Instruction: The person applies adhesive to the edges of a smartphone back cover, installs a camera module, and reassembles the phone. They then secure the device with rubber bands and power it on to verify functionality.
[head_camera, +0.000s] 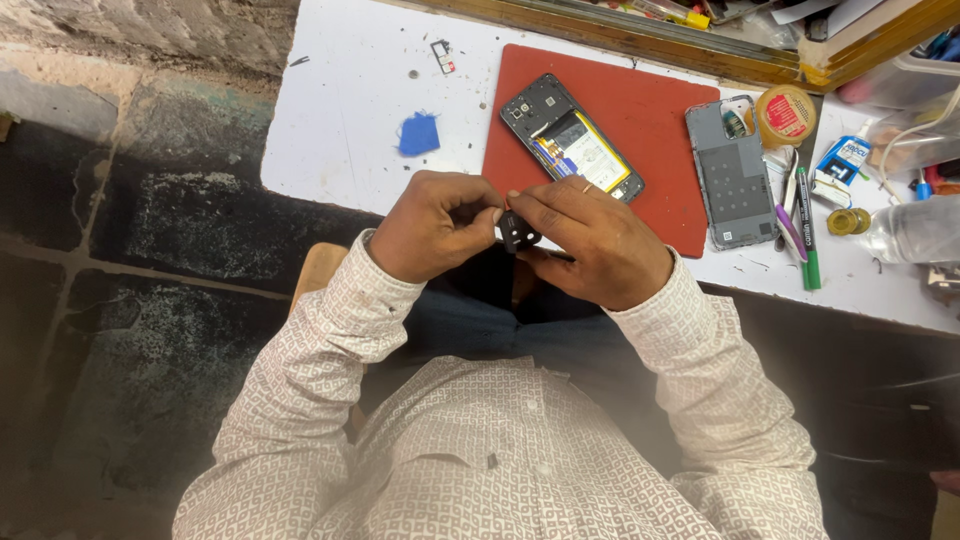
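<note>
A small black plastic part with round holes (519, 233), seemingly a camera bezel, is pinched between the fingertips of the left hand (432, 226) and right hand (590, 243) just below the opened black phone (571, 139), and is best gripped lightly by its edges, close over the lap.

Blue cloth (419, 133), green marker (808, 235)

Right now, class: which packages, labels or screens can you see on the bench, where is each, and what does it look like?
Round yellowish tape roll with red label: top right, beside grey phone back cover.
Small white-and-blue tube: right of the roll.
No lit screen; opened black phone on red mat.
</note>
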